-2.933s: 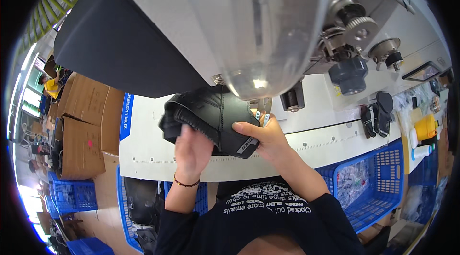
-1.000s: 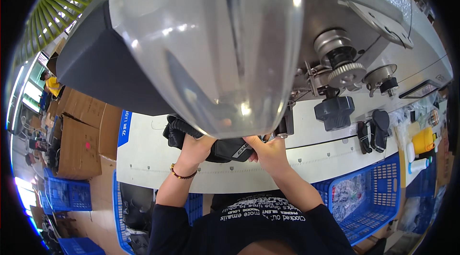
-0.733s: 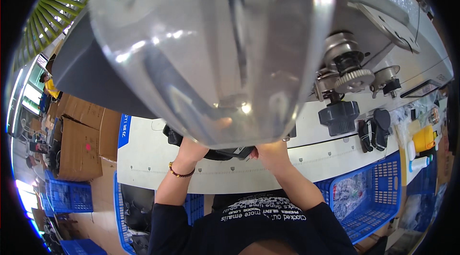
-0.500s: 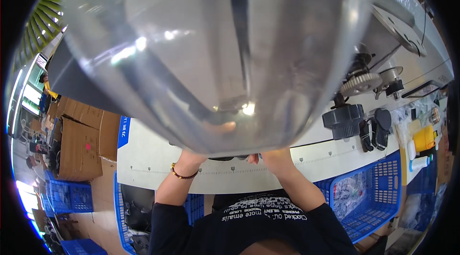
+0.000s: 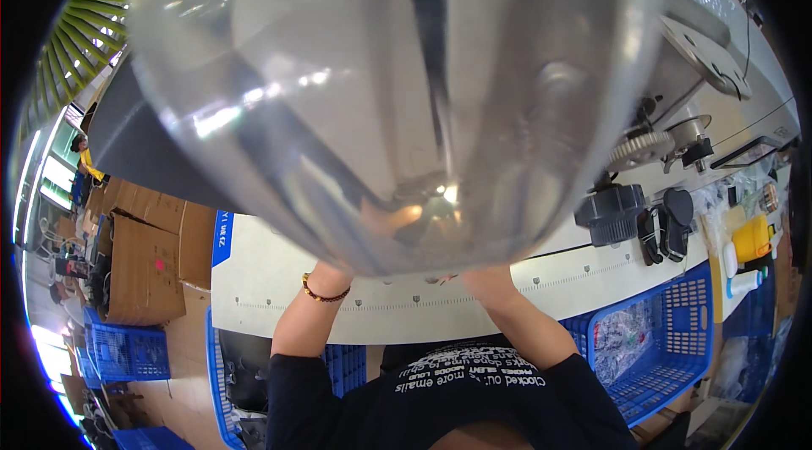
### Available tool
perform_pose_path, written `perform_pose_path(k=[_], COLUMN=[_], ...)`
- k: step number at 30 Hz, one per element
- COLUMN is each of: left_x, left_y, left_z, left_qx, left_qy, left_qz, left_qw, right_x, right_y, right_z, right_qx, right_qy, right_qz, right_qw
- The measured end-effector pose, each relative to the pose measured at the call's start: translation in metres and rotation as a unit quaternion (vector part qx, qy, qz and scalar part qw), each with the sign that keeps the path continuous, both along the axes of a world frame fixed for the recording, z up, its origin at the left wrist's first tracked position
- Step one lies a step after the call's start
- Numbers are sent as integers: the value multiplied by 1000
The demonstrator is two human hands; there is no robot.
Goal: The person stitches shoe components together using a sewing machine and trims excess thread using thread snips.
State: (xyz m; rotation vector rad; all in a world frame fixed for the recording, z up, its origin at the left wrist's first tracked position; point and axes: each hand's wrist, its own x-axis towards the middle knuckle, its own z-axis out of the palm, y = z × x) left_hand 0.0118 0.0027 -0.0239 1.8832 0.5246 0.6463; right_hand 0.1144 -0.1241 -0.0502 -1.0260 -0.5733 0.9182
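A large, blurred, see-through curved object [image 5: 372, 112] fills the upper middle of the head view and covers most of both hands. Below its lower edge, my left hand [image 5: 332, 270] shows only near the wrist, which wears a beaded bracelet [image 5: 326, 290]. My right hand [image 5: 488, 276] appears at the edge's other side, with a bit of fingertip beside it. Both reach over the white sewing machine table [image 5: 389, 315] with its printed ruler. Skin tones and a dark patch show smeared through the clear object. What the fingers hold, if anything, is hidden.
At right stands a sewing machine [image 5: 744, 124] with a dark knob [image 5: 611, 215]; black parts [image 5: 674, 226] lie beside it. A blue basket [image 5: 689, 332] with plastic bags sits below right, another basket [image 5: 218, 382] below left. Cardboard boxes [image 5: 144, 268] stand left, a yellow bottle [image 5: 751, 238] far right.
The whole view has shifted slightly. A dark item that showed between my hands under the clear object's edge is now out of sight. Both forearms stay nearly in place.
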Motion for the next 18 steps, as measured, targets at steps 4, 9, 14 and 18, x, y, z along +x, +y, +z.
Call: perform_pose_path(k=[4,9,14,18], left_x=[-6,-5,-9,-9], left_y=[17,31,34,33], left_z=[-7,-11,-11,-13], left_qx=[-48,-100,-105,-113], left_qy=[-101,-96,-103,-112], left_qz=[-50,-82,-76,-72], left_qw=[992,987,986,985], right_x=[-6,-13,-30,-36], right_y=[0,7,4,13], right_z=[-7,-25,-2,2], right_qx=[40,54,15,26], right_qy=[-93,-115,-37,51], right_qz=[2,-4,2,37], right_qw=[995,992,999,998])
